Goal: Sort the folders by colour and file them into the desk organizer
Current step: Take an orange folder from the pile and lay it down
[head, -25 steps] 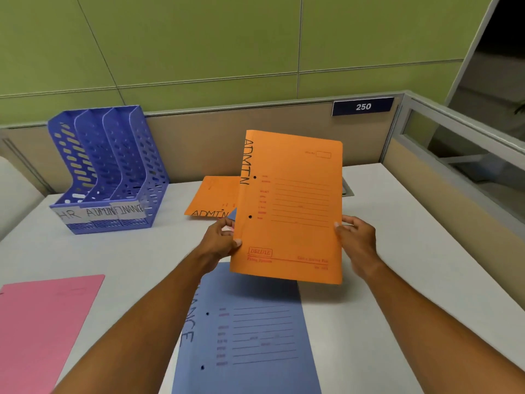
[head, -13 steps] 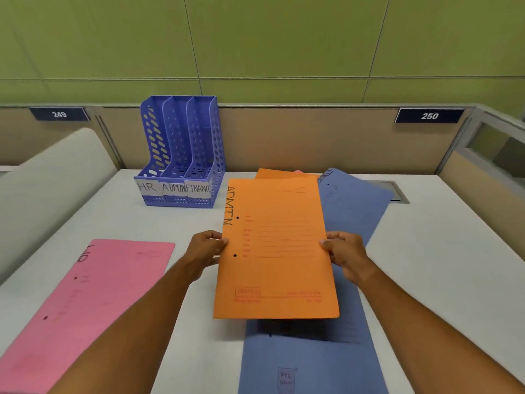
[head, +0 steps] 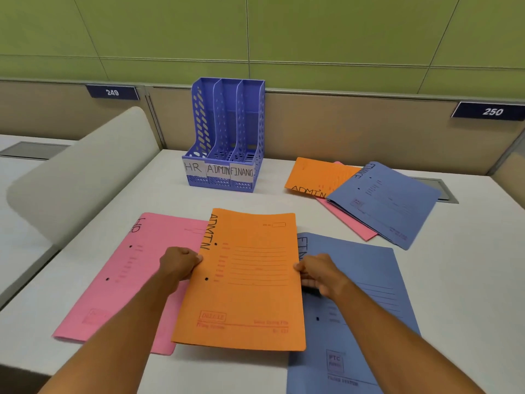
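- I see the orange ADMIN folder [head: 241, 280] low over the desk [head: 468, 280], between the pink HR folder [head: 119, 280] and the blue FINANCE folder [head: 360, 308].
- My left hand [head: 179, 265] pinches its spine edge; my right hand [head: 318, 275] pinches the open edge, fingers curled under.
- I judge it light, thin card: floppy, easily creased, so both side edges suit it.
- The organizer [head: 227, 137] stands empty behind.

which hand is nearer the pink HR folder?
Left. The left hand grips the orange ADMIN folder at its left edge, right over the pink HR folder. The right hand holds the opposite edge, over the blue folder.
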`<state>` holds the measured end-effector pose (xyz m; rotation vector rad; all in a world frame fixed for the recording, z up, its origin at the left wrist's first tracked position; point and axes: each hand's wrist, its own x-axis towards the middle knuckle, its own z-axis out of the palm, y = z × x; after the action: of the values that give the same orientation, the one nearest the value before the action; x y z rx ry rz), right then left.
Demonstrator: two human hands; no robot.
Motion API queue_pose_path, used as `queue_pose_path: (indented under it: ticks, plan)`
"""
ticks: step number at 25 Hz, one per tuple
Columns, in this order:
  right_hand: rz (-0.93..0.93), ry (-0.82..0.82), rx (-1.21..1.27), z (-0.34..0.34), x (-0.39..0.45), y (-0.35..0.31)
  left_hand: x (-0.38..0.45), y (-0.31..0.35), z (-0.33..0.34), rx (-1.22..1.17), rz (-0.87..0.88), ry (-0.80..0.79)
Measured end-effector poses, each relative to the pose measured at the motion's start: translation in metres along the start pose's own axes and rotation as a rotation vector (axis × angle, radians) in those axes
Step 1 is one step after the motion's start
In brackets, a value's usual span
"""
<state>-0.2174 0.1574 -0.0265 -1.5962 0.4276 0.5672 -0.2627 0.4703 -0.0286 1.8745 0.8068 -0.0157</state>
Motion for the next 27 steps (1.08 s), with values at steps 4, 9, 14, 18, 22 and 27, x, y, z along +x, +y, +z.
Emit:
queue_pose_path:
  ticks: [4,9,14,18,22,27]
  plan:
    - [0.029,0.025,-0.026,0.007,-0.006,-0.001,-0.002,-0.009,-0.001,0.025,-0.021,-0.015]
    - [0.043,0.072,-0.103,0.007,-0.016,-0.008,-0.004,-0.012,0.002,0.042,-0.03,-0.034]
    - [0.028,0.188,-0.176,-0.001,-0.021,-0.004,-0.011,-0.012,0.014,0.095,-0.004,-0.064]
    - [0.012,0.272,-0.269,-0.003,-0.023,0.001,-0.018,-0.012,0.022,0.155,0.02,-0.08]
    - [0.05,0.273,-0.349,-0.002,-0.026,0.001,-0.021,-0.009,0.022,0.191,0.037,-0.074]
    - [0.083,0.258,-0.397,0.006,-0.028,0.006,-0.023,-0.005,0.018,0.22,0.054,-0.051]
